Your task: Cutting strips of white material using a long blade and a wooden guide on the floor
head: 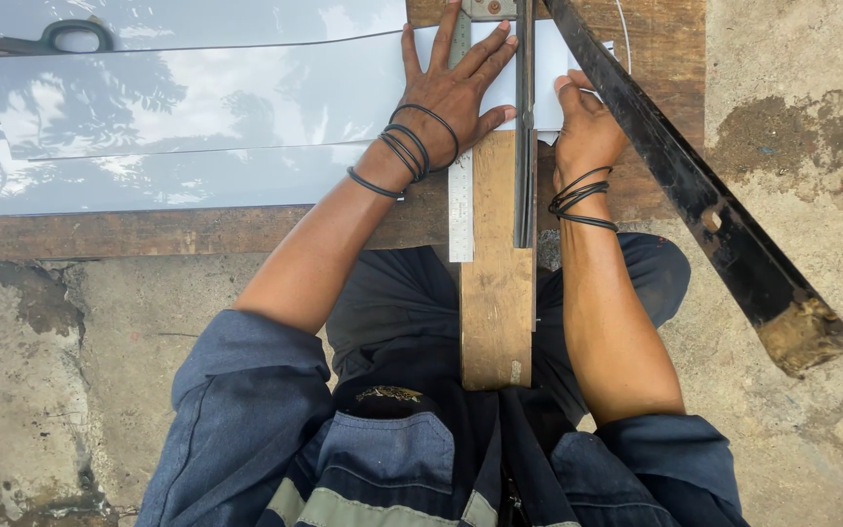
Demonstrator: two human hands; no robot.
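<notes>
Left hand (453, 93): flat, fingers spread, pressing the metal sheet (187, 107) and the steel ruler (461, 195), upper centre.
Right hand (582, 122): curled on the sheet's edge just right of the dark blade bar (525, 127); grip unclear.
Surface: wooden board (197, 232), wooden plank (497, 293) toward the lap.
Surroundings: concrete floor (802, 224); black lever (695, 185) at right; shears handle (70, 37) upper left.
</notes>
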